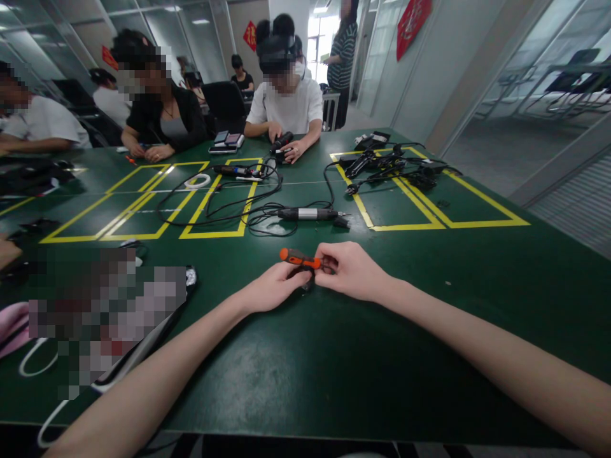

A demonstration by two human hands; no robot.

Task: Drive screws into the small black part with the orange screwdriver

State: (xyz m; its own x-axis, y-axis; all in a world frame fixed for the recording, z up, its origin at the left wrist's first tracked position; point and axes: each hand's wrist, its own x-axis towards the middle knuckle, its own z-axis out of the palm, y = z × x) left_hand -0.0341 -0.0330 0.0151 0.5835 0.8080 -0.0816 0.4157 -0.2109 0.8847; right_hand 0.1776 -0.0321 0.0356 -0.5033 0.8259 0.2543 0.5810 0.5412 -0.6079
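Close together above the green table (pixel 382 356), my two hands meet near the middle of the view. My right hand (pixel 353 270) is closed, its fingertips pinching the right end of an orange-and-black screwdriver (pixel 300 258). The handle points left, over my left thumb; its shaft is hidden by the fingers. My left hand (pixel 274 287) is closed around a small dark part (pixel 308 280), just below the handle. Most of that part is covered by my fingers, so its kind does not show.
Beyond my hands lie a black-and-silver electric screwdriver (pixel 308 214) and its looped black cable (pixel 219 222). Tangled black cables (pixel 382 162) lie at back right. A blurred-out device (pixel 138 318) with a white cord is at left. Across the table, a person in white (pixel 286 102) handles a tool.
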